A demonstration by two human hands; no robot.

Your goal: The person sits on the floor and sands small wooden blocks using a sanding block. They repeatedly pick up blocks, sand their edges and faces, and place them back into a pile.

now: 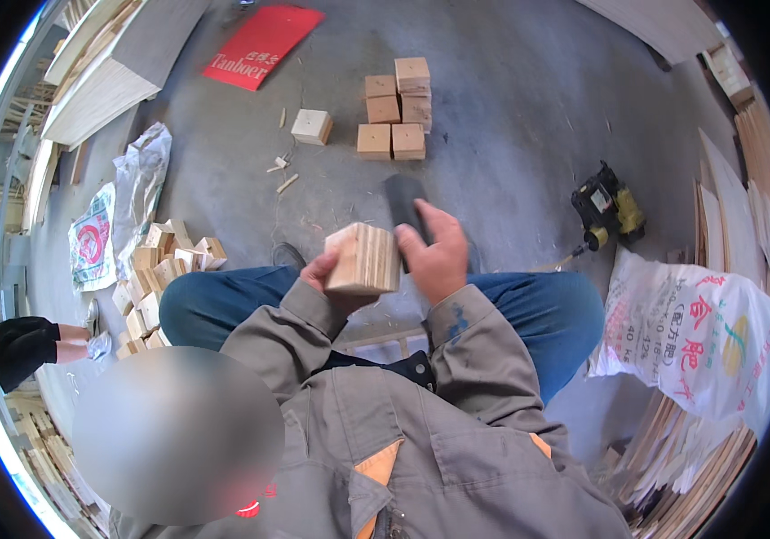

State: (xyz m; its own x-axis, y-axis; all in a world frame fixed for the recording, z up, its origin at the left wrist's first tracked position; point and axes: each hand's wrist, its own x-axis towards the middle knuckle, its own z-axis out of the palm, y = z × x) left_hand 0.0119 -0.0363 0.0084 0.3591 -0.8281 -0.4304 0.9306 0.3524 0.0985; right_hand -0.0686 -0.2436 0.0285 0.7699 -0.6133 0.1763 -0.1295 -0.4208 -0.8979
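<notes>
Far to the left of the plywood block [362,260] you hold, crumpled sacks [141,175] lie on the floor [511,99]; nearer to it, beside your left knee [210,301], sits a loose heap of wooden blocks [169,269], jumbled, seemingly placed for easy reach rather than order. Well beyond the plywood block and to its left lies a red sheet [264,45], and closer in, a single pale block [312,127] rests apart, near some wood slivers [287,184]. Your left hand [320,271] cradles the plywood block from its lower left, fingers curled against that side, probably to steady it while leaving its layered right face exposed. Beyond the plywood block and slightly right, a group of blocks [398,112] stands packed closely together, an arrangement that likely saves room. Just beside its upper right edge, your right hand [439,251] has its fingers closed around a dark bar [403,198], gripped near one end, perhaps for control; you cannot tell whether bar and block touch. Farther right of the plywood block, a yellow-and-black power tool [608,207] sits well clear of your legs, and farthest right lies a printed white sack [686,332].
</notes>
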